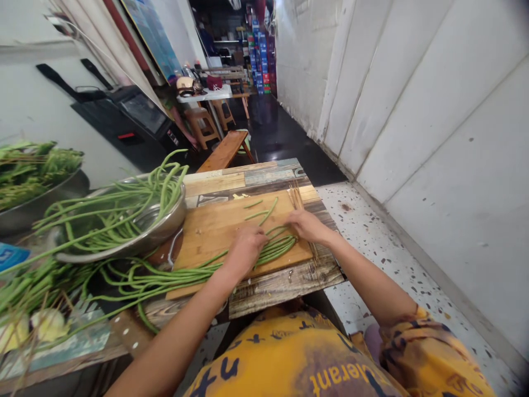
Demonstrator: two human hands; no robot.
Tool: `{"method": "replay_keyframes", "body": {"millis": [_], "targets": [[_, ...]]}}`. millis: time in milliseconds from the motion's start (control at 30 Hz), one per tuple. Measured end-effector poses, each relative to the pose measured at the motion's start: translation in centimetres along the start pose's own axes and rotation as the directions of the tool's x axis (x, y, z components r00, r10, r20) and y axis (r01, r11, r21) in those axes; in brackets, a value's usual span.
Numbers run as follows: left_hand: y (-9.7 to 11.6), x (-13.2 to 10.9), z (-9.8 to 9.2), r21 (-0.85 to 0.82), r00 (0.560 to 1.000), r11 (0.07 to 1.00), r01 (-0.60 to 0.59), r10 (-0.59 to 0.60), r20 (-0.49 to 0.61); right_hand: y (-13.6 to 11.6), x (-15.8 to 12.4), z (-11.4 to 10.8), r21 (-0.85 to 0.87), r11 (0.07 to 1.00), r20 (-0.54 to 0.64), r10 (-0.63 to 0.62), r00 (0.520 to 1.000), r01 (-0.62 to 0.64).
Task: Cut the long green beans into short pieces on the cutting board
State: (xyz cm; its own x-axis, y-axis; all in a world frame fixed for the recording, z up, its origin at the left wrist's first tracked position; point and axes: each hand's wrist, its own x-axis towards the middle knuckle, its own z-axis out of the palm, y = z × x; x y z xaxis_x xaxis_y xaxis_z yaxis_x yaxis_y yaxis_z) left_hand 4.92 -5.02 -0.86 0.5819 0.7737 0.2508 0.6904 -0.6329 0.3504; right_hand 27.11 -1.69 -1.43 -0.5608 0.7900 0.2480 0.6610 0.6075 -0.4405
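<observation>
Long green beans (275, 251) lie in a bundle across the wooden cutting board (210, 218), their tails running left off it. My left hand (247, 249) rests over the bundle with its fingers curled round a bean near the middle. At the bundle's right end, my right hand (305, 225) pinches the tip of a bean. Thin bamboo skewers (296, 197) lie along the board's right edge, partly hidden beneath my right hand and wrist. A few short cut bean pieces (253, 204) are on the board beyond my hands.
Left of the board stands a metal bowl (165, 226) heaped with long beans. Behind it, another bowl (76, 190) holds leafy greens. A knife handle (131, 332) lies at the table's near left. A wooden bench (223, 151) is beyond the table, and a white wall (413, 110) runs along the right.
</observation>
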Motion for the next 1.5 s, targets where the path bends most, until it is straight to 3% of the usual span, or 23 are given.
{"method": "replay_keyframes", "body": {"millis": [267, 533, 633, 767, 867, 1033, 1133, 1267, 1500], "targets": [[1.6, -1.7, 0.7, 0.032, 0.997, 0.996, -0.078, 0.079, -0.015, -0.5, -2.2, -0.7, 0.083, 0.997, -0.031, 0.014, 0.999, -0.012], [0.4, -1.3, 3.1, 0.042, 0.987, 0.987, -0.154, 0.155, -0.039, -2.9, -5.5, 2.0, 0.073, 0.995, -0.151, 0.076, 0.986, -0.066], [0.1, -1.1, 3.2, 0.059, 0.981, 0.981, -0.185, 0.189, -0.053, -2.7, -5.7, 2.0, 0.064, 0.996, -0.161, 0.079, 0.984, -0.069], [0.1, -0.7, 3.3, 0.074, 0.967, 0.969, -0.235, 0.241, -0.077, -1.3, -4.3, 0.4, 0.020, 0.998, -0.102, 0.057, 0.993, -0.055], [0.0, -0.6, 3.6, 0.082, 0.959, 0.964, -0.254, 0.262, -0.107, -0.1, -1.3, -0.3, -0.051, 0.998, -0.038, 0.031, 0.999, -0.033], [-0.2, -0.8, 4.2, 0.081, 0.958, 0.967, -0.242, 0.252, -0.137, 0.8, 4.6, 0.9, -0.202, 0.979, 0.038, 0.028, 0.999, -0.020], [-0.1, -0.8, 4.1, 0.101, 0.953, 0.962, -0.253, 0.265, -0.147, 1.3, 6.4, 1.6, -0.271, 0.961, 0.050, 0.071, 0.996, -0.055], [0.4, -0.7, 3.5, 0.110, 0.962, 0.967, -0.231, 0.244, -0.125, 1.5, 6.3, 1.2, -0.294, 0.954, 0.076, 0.090, 0.993, -0.064], [0.6, -0.8, 3.0, 0.138, 0.982, 0.975, -0.173, 0.182, -0.054, -0.4, 3.2, -0.5, -0.115, 0.991, 0.209, -0.045, 0.977, 0.070]]}}
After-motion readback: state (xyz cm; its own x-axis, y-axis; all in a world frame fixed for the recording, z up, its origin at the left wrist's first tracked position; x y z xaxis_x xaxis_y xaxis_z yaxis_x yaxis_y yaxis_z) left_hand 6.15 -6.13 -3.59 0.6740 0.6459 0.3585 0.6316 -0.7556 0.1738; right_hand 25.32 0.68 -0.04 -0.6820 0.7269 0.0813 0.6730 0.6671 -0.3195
